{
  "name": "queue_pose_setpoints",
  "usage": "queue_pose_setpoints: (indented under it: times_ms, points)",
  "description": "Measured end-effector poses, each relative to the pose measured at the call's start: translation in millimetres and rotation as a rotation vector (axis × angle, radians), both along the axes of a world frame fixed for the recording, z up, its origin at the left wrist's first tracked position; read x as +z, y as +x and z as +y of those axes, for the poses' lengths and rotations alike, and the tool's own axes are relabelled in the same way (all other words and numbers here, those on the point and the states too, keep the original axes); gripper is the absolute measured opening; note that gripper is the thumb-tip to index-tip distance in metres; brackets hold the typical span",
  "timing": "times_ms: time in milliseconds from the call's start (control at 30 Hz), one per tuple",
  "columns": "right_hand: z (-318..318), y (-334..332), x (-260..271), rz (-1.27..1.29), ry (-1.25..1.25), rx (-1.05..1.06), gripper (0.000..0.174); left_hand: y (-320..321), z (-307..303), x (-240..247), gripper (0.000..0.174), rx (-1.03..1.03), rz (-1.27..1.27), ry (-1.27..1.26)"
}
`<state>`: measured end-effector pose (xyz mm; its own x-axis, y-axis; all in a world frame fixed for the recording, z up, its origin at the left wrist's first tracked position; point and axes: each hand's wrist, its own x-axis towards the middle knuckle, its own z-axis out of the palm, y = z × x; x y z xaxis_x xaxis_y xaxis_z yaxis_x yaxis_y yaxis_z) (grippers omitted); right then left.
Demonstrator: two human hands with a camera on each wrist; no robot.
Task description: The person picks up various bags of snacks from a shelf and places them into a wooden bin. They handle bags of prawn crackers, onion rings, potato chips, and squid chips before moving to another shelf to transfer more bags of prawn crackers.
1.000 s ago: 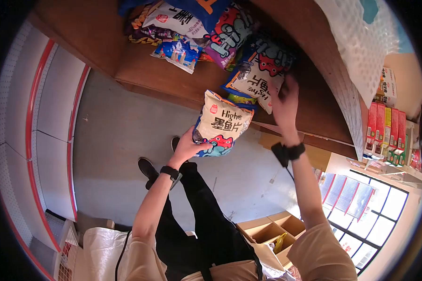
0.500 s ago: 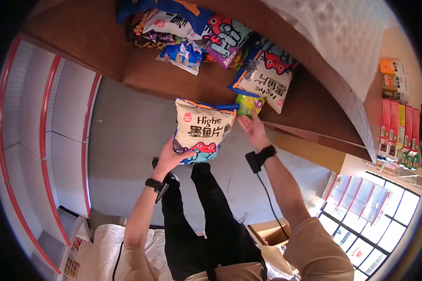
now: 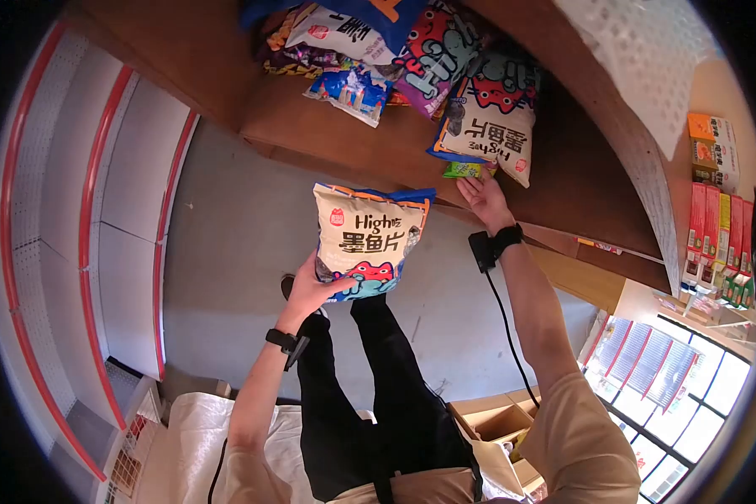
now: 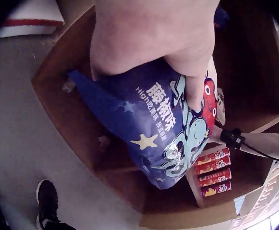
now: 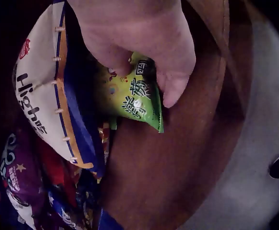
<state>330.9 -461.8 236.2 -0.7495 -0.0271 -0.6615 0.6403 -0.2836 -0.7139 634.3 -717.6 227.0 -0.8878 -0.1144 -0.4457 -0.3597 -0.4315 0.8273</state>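
Observation:
In the head view, my left hand (image 3: 312, 294) grips a beige and blue snack bag (image 3: 365, 235) by its lower left side, thumb across the front. The left wrist view shows the blue back of this bag (image 4: 139, 115) below that hand (image 4: 154, 43). At the shelf's front edge, my right hand (image 3: 489, 200) holds a small green packet (image 3: 465, 170), partly covered by another beige bag (image 3: 494, 122). Up close in the right wrist view, the green packet (image 5: 134, 96) lies between thumb and fingers of the right hand (image 5: 144, 38); some fingertips are hidden.
More snack bags, including a purple one (image 3: 428, 71) and a small blue one (image 3: 350, 91), lie on the brown shelf (image 3: 344, 153). Red-edged shelving (image 3: 126, 269) stands at the left. Small boxes (image 3: 718, 235) line the right. Cardboard boxes (image 3: 489, 413) sit near the legs.
My right hand has come down from the shelved beige bag to the green packet, which now shows less from beneath that bag. The left hand's bag has shifted left and stands more upright.

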Motion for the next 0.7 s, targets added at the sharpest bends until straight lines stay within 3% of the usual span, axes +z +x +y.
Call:
queue_pose_setpoints:
  times_ms: [133,367,433,567,633,700]
  points:
    - [3,10,7,-0.154,0.043,-0.014,0.058,1,6,-6,0.066,0.043,0.059,0.1]
    - [6,28,13,-0.194,0.09,-0.006,0.062,-1,6,-1,0.067,0.053,0.094,0.104]
    - [15,32,9,-0.139,-0.006,0.105,0.065,-3,6,-4,0.069,0.049,0.113,0.094]
    - [-1,50,19,-0.135,0.117,0.227,0.068,-14,-11,3,0.074,0.074,0.122,-0.122]
    - [-40,68,49,-0.196,-0.068,0.372,0.074,-25,-33,18,0.076,0.149,0.168,-0.25]
    - [-83,76,70,-0.236,-0.111,0.363,0.072,-43,-62,37,0.074,0.226,0.371,-0.607]
